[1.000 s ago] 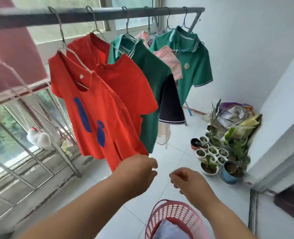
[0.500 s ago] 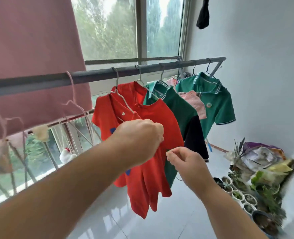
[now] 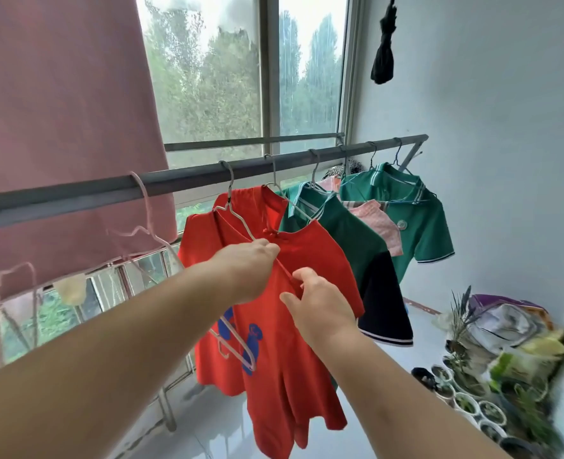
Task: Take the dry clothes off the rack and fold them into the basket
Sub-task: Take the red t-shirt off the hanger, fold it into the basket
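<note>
Head view, and the rack (image 3: 191, 181) is crowded: tug hard and the whole row could slide, shaking the green shirts (image 3: 350, 240) off their hooks. The red shirt (image 3: 274, 385) hangs at the near end of the rail, left hand (image 3: 251, 270) clenched at its collar, right hand (image 3: 320, 306) pinching the cloth just below. Yank sideways and that neck may stretch or snag on the wire hanger (image 3: 237, 223). The pink hanger (image 3: 246, 351) dangling against the front looks ready to drop. The basket is out of sight.
</note>
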Action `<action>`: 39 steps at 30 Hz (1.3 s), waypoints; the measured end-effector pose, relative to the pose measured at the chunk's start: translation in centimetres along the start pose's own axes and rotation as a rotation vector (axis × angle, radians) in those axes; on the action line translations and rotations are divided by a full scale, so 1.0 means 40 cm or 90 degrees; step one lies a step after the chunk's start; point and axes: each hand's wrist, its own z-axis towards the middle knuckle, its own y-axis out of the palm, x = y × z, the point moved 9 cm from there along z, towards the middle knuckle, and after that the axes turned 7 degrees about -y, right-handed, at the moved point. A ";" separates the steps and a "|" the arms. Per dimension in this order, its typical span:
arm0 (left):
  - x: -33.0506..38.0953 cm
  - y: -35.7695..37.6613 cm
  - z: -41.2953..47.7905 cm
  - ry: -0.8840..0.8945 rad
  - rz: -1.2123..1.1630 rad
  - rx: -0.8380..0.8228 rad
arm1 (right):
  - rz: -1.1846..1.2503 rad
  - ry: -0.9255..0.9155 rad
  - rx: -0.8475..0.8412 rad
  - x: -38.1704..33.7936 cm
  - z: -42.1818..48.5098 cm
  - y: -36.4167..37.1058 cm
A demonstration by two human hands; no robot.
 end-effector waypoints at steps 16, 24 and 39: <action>0.055 -0.009 0.079 0.070 -0.054 0.097 | 0.340 0.174 0.147 0.222 -0.055 -0.064; 0.072 -0.075 0.086 0.095 0.038 0.142 | 0.294 0.022 0.206 0.176 -0.039 -0.132; 0.101 -0.256 0.047 0.070 -0.063 0.329 | 0.340 0.165 0.110 0.301 -0.092 -0.085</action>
